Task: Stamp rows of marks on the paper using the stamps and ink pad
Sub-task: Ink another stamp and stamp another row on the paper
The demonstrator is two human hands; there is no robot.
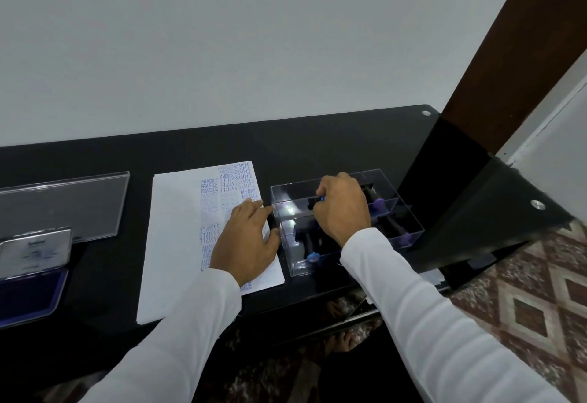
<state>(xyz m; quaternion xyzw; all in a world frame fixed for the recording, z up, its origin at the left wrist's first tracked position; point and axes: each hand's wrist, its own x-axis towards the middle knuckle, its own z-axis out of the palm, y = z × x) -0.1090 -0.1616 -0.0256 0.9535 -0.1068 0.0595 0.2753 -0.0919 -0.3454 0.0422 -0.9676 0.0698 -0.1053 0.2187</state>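
Observation:
A white paper (pixel 178 237) lies on the black table, its right part covered with blue stamped words such as FRAGILE, SAMPLE and AIR MAIL. My left hand (pixel 246 240) rests flat on the paper's right side with fingers spread. My right hand (pixel 341 205) reaches into a clear plastic box (pixel 409 212) and grips a black stamp (pixel 316 202) with a blue tip. Other stamps (pixel 309 248) with purple and blue knobs lie in the box's compartments. The open ink pad (pixel 30 288) with its blue pad and metal lid sits at the far left.
A clear acrylic lid or stand (pixel 63 202) stands behind the ink pad. The black glass table (pixel 349 135) ends just right of the box, beside a brown wooden post (pixel 495 53). Patterned floor shows at the lower right.

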